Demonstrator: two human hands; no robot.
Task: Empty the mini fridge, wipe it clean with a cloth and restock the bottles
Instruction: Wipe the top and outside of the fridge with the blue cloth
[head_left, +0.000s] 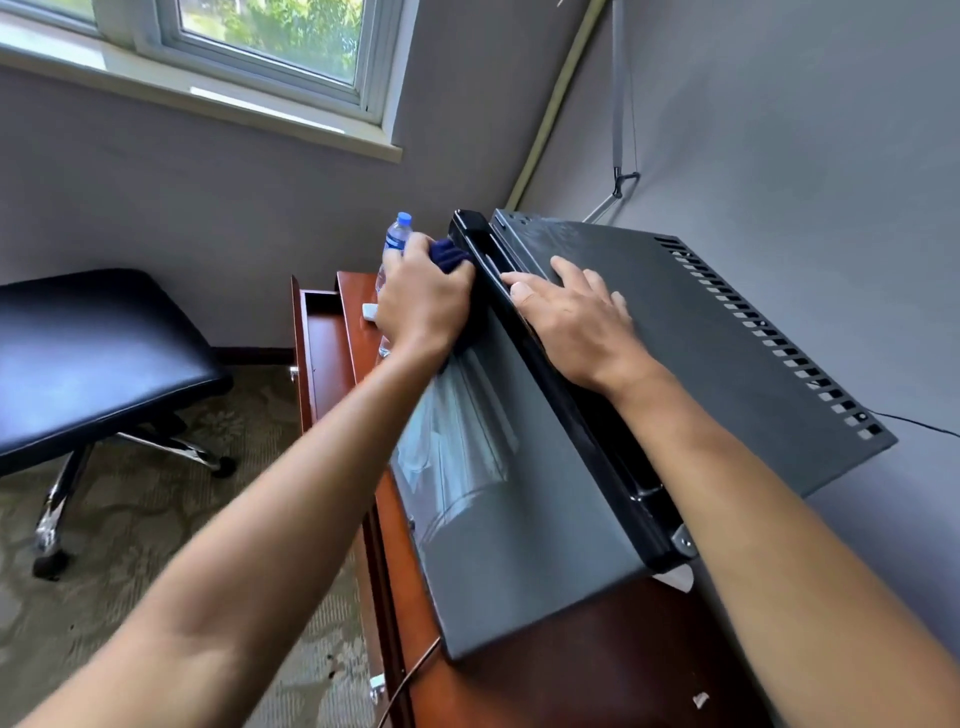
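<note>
A dark grey mini fridge (727, 353) stands on a reddish wooden desk (545, 686), its glossy door (498, 499) closed and facing left. My left hand (421, 301) grips a dark blue cloth (449, 257) and presses it against the top far corner of the door. My right hand (576, 317) lies flat with fingers spread on the fridge top, beside the black door rim (561, 395). A clear water bottle (397, 239) with a blue cap stands on the desk just behind my left hand, partly hidden by it.
A desk drawer (322, 338) is pulled open at the left. A black padded office chair (93, 353) on wheels stands on the patterned carpet. A window (249, 47) is above. A cable (410, 680) hangs over the desk's front edge. The grey wall is close behind the fridge.
</note>
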